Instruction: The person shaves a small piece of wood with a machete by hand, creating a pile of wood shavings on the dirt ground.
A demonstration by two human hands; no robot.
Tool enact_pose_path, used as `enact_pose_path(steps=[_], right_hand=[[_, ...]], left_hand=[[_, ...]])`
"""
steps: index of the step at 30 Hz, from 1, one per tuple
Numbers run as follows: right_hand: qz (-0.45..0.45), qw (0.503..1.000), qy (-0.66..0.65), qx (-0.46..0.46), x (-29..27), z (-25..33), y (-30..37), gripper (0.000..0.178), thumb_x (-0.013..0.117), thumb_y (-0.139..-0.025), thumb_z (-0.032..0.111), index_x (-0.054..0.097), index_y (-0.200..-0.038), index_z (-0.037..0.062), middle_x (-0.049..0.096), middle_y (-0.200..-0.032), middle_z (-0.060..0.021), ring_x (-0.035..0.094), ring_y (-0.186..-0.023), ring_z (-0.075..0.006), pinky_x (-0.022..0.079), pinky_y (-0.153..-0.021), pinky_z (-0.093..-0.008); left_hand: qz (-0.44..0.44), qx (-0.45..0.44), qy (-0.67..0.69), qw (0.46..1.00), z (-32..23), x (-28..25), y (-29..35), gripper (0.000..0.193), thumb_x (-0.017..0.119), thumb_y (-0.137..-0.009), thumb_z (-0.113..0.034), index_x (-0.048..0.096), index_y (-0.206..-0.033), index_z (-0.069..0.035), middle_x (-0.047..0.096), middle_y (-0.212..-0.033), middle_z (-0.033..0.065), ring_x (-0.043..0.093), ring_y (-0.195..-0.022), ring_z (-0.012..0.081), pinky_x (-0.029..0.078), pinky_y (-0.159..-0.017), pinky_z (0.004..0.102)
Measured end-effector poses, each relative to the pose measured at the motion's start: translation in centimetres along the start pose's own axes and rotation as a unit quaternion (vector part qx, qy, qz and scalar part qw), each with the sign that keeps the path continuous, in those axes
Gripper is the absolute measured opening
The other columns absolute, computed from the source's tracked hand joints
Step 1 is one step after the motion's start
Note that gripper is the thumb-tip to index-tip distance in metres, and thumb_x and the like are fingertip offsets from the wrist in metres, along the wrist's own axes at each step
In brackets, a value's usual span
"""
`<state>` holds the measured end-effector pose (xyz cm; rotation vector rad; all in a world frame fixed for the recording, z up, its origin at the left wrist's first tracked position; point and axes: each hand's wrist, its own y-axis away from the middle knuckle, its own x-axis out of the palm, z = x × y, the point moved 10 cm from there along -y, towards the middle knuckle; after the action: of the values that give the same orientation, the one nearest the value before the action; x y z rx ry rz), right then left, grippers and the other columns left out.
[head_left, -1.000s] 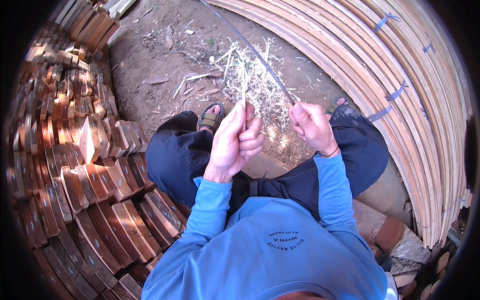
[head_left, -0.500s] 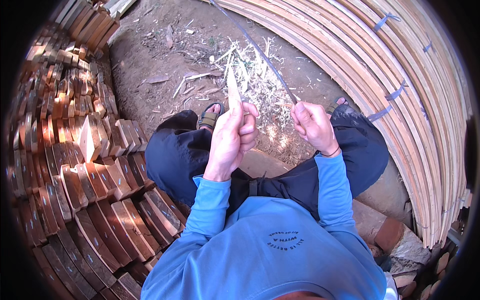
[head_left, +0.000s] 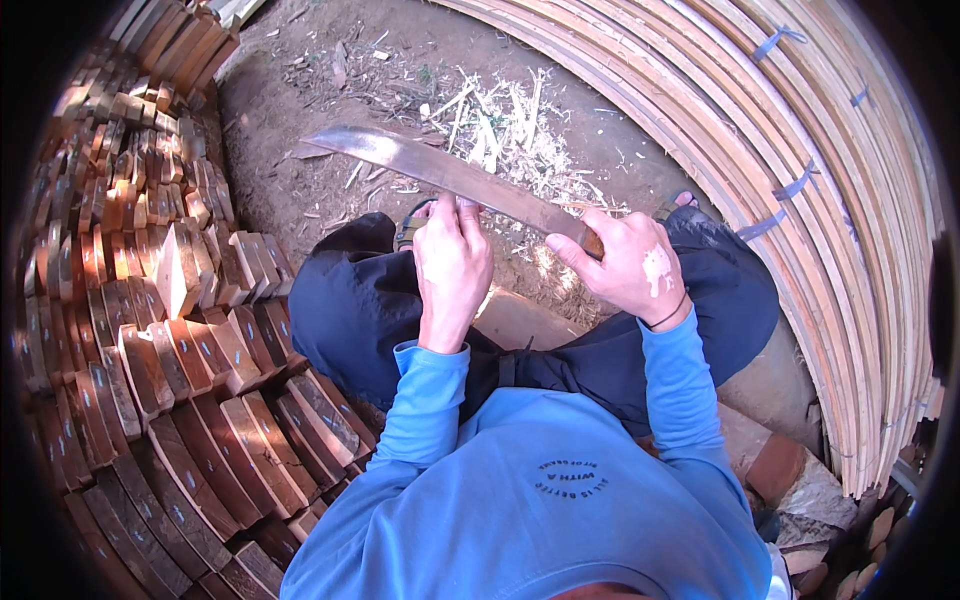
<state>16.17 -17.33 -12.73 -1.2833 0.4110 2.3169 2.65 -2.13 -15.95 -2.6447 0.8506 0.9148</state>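
Note:
A machete (head_left: 440,168) with a long, curved, rust-marked blade lies across the view in front of me, its tip toward the left. My right hand (head_left: 632,266) is closed around its short wooden handle, with the thumb against the handle's blade end. Just under the middle of the blade is my left hand (head_left: 452,268), fingers curled and thumb pointing up to the blade. It held a pale pointed piece of wood a moment ago; the blade and fingers now mostly hide that piece. Pale smudges mark the back of my right hand.
Pale wood shavings (head_left: 515,125) litter the dirt ground ahead. Stacked brown wooden blocks (head_left: 230,450) rise along my left. Long bent wooden strips (head_left: 780,220), tied with blue bands, curve along my right. My knees spread either side of my hands.
The machete has swung from pointing away to lying across leftward, its broad side now showing. My right hand has turned back-up. The wood's pointed tip no longer shows above my left hand.

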Motion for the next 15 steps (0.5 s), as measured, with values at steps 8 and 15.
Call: enact_pose_path(steps=[8,15], right_hand=[[0.001,0.997,0.078,0.002,0.7,-0.9,-0.8,0.061,0.064,-0.092,0.06,0.07,-0.078,0.0012,0.062,-0.06,-0.0229,0.068,-0.063,-0.0427,0.055,-0.063,-0.0524],[0.01,0.99,0.108,0.091,2.0,-3.0,-2.7,0.063,0.06,-0.094,0.062,0.074,-0.087,0.0003,0.067,-0.072,-0.0285,0.07,-0.075,-0.0449,0.056,-0.071,-0.0536]], left_hand=[[0.03,0.016,-0.086,0.996,0.5,1.7,0.1,0.022,0.049,-0.105,-0.017,0.059,-0.099,0.002,0.065,-0.085,0.0301,0.064,-0.078,0.0488,0.046,-0.067,0.0548],[0.062,-0.007,-0.124,0.99,0.3,2.7,0.5,0.025,0.048,-0.106,-0.018,0.055,-0.092,0.001,0.063,-0.079,0.0288,0.064,-0.076,0.0487,0.046,-0.066,0.0556]])
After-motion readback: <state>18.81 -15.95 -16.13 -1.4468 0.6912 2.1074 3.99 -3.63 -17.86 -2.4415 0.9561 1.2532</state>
